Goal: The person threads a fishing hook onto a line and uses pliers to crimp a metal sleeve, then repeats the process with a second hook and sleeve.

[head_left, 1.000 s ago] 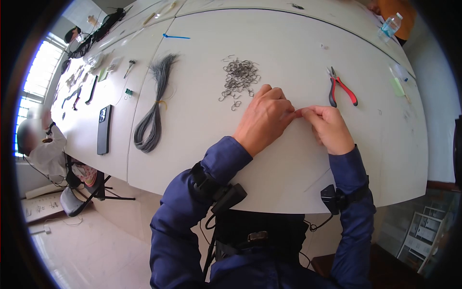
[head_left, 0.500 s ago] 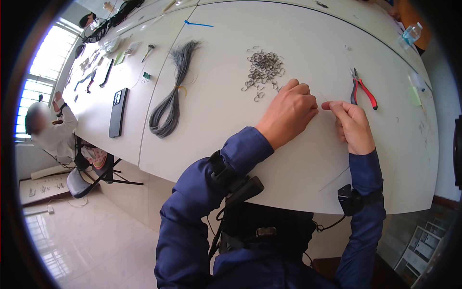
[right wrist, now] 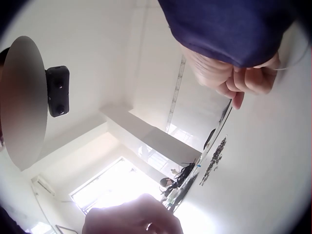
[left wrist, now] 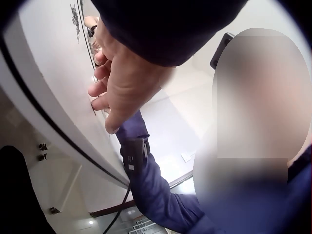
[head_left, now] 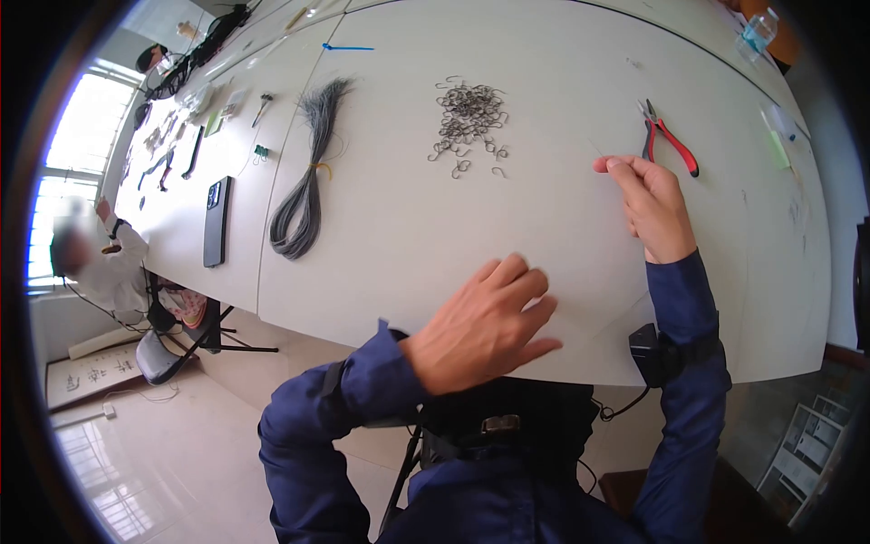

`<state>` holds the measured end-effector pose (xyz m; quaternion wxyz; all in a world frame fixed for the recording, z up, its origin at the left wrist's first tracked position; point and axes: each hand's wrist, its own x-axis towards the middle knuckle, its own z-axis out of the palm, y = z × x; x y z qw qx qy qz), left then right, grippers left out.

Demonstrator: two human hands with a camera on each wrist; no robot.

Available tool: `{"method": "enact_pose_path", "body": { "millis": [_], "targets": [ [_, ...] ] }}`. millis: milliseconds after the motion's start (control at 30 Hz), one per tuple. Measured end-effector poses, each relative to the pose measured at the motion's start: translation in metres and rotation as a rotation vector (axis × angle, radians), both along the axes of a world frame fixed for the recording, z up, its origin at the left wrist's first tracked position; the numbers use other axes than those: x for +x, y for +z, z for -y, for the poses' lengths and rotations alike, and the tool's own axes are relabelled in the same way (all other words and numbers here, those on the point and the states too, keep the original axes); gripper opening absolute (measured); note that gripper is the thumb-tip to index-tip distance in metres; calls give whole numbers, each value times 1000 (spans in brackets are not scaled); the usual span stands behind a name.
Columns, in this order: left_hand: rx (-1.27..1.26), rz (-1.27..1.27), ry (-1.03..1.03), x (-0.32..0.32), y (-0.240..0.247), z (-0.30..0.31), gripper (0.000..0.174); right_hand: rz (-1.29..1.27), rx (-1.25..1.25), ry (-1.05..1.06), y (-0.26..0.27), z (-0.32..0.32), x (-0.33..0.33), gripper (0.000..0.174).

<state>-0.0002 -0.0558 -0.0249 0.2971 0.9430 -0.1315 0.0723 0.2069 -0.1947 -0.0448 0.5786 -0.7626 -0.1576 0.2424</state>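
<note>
My right hand (head_left: 657, 208) is raised over the right part of the table, its thumb and curled index finger pinching a thin strand (right wrist: 298, 63). A short end of it sticks out past the fingertips in the head view. Near the front edge of the table, my left hand (head_left: 489, 322) hovers palm down with loosely bent, spread fingers and nothing in them; the left wrist view shows the same hand (left wrist: 129, 85) from the side. Beyond both hands lies a pile of small dark metal hooks (head_left: 471, 113), a few of them loose at its near side.
Needle-nose pliers (head_left: 675, 150) with red and black handles lie beyond my right hand. To the left are a tied bundle of grey strands (head_left: 299, 222), a phone (head_left: 217, 222) and a green clip (head_left: 261, 152). A blue tie (head_left: 349, 48) lies farther back. Another person sits at far left.
My left hand has come away from beside the right hand and moved back toward the table's front edge, its fingers loosening. My right hand keeps its pinch on the strand.
</note>
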Motion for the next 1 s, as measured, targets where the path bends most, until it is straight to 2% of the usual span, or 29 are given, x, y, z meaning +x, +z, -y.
{"method": "enact_pose_path", "body": {
  "millis": [100,233,333,433,533,667,700,733,767,800,867,933,1000],
  "targets": [
    [62,-18,14,-30,4,6,41,17,13,8,3,0,-2,28],
    [204,169,-119,-58,-10,7,26,24,10,24,2,0,-4,27],
    [299,297,-188,-69,-22,6,22,16,10,20,1,-1,-4,27],
    [292,283,-237,-74,-21,1,31,18,21,25,-2,-1,-3,26],
    [100,236,-164,-72,-14,0,21,43,16,25,-5,-3,-3,25],
    [-386,-11,356,-29,17,-1,11,-8,166,90,-1,-6,-7,25],
    [-639,-42,440,-11,13,-6,7,-38,202,110,3,-7,-10,25],
    [-737,-277,628,13,31,-8,16,-65,239,130,7,-8,-12,25],
    [-872,-286,629,36,27,-15,28,-63,254,122,10,-10,-15,25],
    [-1015,-224,588,58,15,-20,33,-59,269,112,11,-11,-18,24],
    [-1310,-167,534,93,-9,-24,31,-59,298,96,13,-11,-21,24],
    [-1348,-174,487,105,-20,-23,28,-76,327,80,10,-10,-19,25],
    [-1384,-185,450,114,-24,-21,26,12,294,52,8,-12,-17,24]
  ]
}}
